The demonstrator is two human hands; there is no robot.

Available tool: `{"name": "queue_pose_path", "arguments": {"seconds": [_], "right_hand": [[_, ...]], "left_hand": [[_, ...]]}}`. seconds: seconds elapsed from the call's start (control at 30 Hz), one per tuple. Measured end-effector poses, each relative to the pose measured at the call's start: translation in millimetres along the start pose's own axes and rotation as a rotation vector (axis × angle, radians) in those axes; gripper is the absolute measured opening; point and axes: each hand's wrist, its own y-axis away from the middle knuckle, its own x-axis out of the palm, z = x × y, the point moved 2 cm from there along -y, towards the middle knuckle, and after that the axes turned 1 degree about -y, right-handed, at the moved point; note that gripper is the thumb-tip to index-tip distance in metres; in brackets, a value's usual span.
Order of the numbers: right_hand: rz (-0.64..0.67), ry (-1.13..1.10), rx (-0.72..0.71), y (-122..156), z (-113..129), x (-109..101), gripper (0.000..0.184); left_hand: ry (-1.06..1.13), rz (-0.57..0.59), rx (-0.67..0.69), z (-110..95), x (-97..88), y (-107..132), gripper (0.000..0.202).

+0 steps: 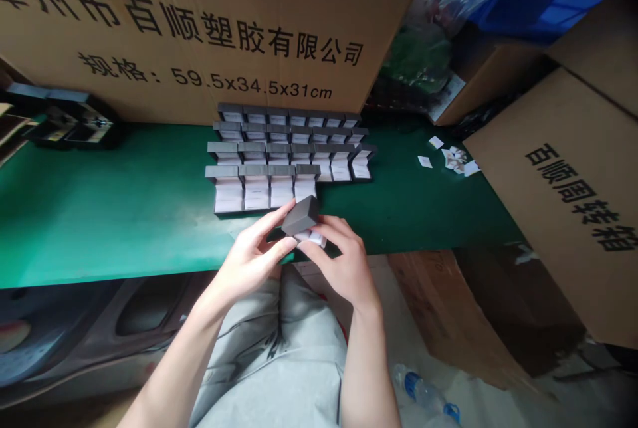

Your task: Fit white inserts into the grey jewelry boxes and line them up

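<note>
Between both hands, over the front edge of the green table (164,222), is a small black hinged box (302,214) with its lid raised and white lining inside. My left hand (254,252) grips its left side, thumb low and fingers up by the lid. On the right side my right hand (343,255) closes round the box, its thumb near the white inside. Just beyond stand several rows of similar black boxes (256,195), lids up, white inside. The fingers partly cover the held box.
A large printed carton (219,29) stands behind the rows. Small white paper pieces (453,159) lie at right, beside another carton (563,202). More black boxes (74,119) sit at far left. A plastic bottle (423,391) lies on the floor.
</note>
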Motion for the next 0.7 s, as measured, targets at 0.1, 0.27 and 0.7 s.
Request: {"name": "queue_pose_path", "arguments": {"seconds": [0.1, 0.27, 0.7], "right_hand": [[-0.009, 0.037, -0.01, 0, 2, 2, 0.017], [0.004, -0.02, -0.046, 2, -3, -1, 0.034], [-0.008, -0.137, -0.046, 3, -6, -13, 0.015]], "left_hand": [[-0.001, -0.009, -0.025, -1, 0.4, 0, 0.074], [0.048, -0.025, -0.085, -4, 2.4, 0, 0.08], [0.071, 0.018, -0.138, -10, 1.2, 0, 0.075]]}}
